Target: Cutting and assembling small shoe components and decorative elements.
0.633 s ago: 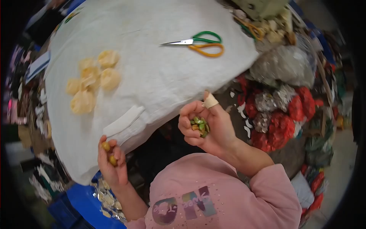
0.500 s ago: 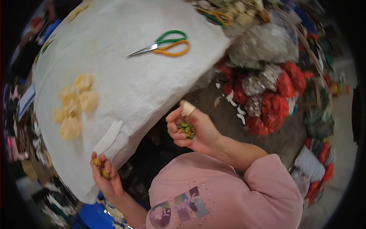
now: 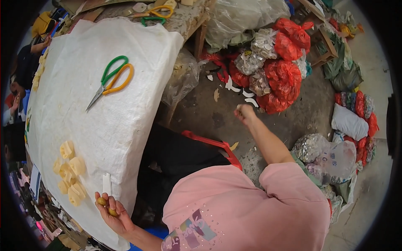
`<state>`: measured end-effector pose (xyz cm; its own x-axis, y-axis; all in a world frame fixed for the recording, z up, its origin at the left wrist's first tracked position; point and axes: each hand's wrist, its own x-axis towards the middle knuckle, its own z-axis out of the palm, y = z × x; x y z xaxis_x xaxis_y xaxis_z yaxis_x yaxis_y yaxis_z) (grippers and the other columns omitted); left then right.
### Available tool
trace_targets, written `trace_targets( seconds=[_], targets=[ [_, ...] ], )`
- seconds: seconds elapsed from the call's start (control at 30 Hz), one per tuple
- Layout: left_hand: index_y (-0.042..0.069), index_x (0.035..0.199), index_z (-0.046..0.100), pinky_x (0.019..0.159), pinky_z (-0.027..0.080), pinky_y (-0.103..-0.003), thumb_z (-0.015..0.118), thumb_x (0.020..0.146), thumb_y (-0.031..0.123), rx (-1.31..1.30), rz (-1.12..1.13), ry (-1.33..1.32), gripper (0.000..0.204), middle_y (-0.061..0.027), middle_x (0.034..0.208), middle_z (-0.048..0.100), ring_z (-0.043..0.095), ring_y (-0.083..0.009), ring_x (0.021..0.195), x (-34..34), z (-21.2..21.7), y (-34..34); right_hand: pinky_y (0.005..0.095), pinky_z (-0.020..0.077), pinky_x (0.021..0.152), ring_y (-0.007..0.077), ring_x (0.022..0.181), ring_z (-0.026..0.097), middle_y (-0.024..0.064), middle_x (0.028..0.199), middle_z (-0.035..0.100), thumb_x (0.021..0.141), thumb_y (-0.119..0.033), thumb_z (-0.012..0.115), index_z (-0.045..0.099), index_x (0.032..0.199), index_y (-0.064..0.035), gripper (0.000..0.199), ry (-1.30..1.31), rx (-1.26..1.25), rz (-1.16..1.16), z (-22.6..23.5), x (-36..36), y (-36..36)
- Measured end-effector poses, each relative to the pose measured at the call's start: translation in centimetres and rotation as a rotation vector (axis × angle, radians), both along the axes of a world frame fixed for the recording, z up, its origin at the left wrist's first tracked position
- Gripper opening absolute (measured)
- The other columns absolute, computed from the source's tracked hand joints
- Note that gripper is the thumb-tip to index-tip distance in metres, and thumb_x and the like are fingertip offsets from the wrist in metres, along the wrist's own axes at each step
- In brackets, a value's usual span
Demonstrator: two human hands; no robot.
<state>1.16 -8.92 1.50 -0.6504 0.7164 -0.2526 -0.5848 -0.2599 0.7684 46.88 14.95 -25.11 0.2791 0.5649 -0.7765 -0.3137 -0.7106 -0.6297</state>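
Observation:
My left hand (image 3: 115,215) is at the near edge of the white-covered table (image 3: 113,142), fingers curled around small round yellow-brown pieces (image 3: 101,201). Just beyond its fingertips lies a flat white strip (image 3: 107,183). Off to the right of the table, my right hand (image 3: 245,113) is held out over the floor with its fingers closed; what is inside them is hidden. Scissors (image 3: 109,79) with one green and one orange handle rest on the cloth, blades toward the lower left. Several cream, petal-shaped pieces (image 3: 69,171) are clustered left of the strip.
Red and clear plastic bags (image 3: 282,79) are heaped on the floor beyond my right hand, with white curved scraps (image 3: 250,101) beside them. A red bar (image 3: 209,140) stands near my legs. More bags (image 3: 328,157) lie at right. A wooden bench (image 3: 186,19) stands at the back.
The view has swung right. My right hand has moved away from the table, out over the floor, and closed; the green and orange bits in it no longer show. My left hand keeps its hold.

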Motion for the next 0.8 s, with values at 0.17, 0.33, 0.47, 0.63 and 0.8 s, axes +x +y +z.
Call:
trace_targets(
  seconds=[0.17,0.33,0.47,0.63,0.8],
  targets=[
    [-0.002,0.121,0.041,0.043,0.034,-0.016,0.039,0.097,0.018,-0.024,-0.022,0.029,0.032,-0.0123,0.095,0.054,0.040,-0.0076,0.058,0.6,0.3,0.8,0.0504,0.0474,0.065,0.0277,0.086,0.057,0.0134,0.106,0.053,0.082,-0.018,0.047,0.046,0.112,-0.0069,0.032,-0.286,0.094,-0.001,-0.9,6.4,5.0],
    [-0.001,0.122,0.040,0.043,0.034,-0.016,0.040,0.097,0.017,-0.031,-0.046,-0.001,0.031,-0.0122,0.094,0.054,0.039,-0.0075,0.058,1.2,0.1,2.0,0.0558,0.0433,0.069,0.0366,0.089,0.058,0.0171,0.108,0.057,0.082,-0.026,0.056,0.050,0.115,-0.0074,0.038,-0.500,0.040,-0.070,-0.2,10.3,6.0],
    [-0.001,0.122,0.040,0.043,0.033,-0.016,0.040,0.097,0.017,-0.018,-0.052,-0.002,0.031,-0.0123,0.094,0.054,0.039,-0.0076,0.058,1.2,0.1,2.5,0.0487,0.0418,0.082,0.0342,0.101,0.056,0.0182,0.107,0.060,0.078,-0.018,0.055,0.054,0.114,-0.0097,0.037,-0.844,0.034,0.153,-0.9,10.7,4.2],
    [-0.004,0.123,0.041,0.043,0.032,-0.018,0.042,0.096,0.018,-0.030,-0.010,0.021,0.035,-0.0118,0.094,0.052,0.037,-0.0081,0.058,1.2,0.8,1.8,0.0357,0.0472,0.071,0.0292,0.088,0.062,0.0151,0.100,0.063,0.080,-0.015,0.052,0.055,0.109,-0.0063,0.030,-1.093,0.179,0.532,0.2,5.7,1.0],
    [0.002,0.120,0.046,0.042,0.033,-0.018,0.044,0.094,0.020,-0.092,0.033,0.032,0.031,-0.0107,0.092,0.058,0.042,-0.0080,0.056,1.3,0.6,1.4,0.0242,0.0465,0.053,0.0154,0.064,0.058,0.0102,0.079,0.059,0.090,-0.020,0.049,0.052,0.099,-0.0013,0.021,0.296,0.349,0.440,14.5,-10.9,-2.2]
  ],
)
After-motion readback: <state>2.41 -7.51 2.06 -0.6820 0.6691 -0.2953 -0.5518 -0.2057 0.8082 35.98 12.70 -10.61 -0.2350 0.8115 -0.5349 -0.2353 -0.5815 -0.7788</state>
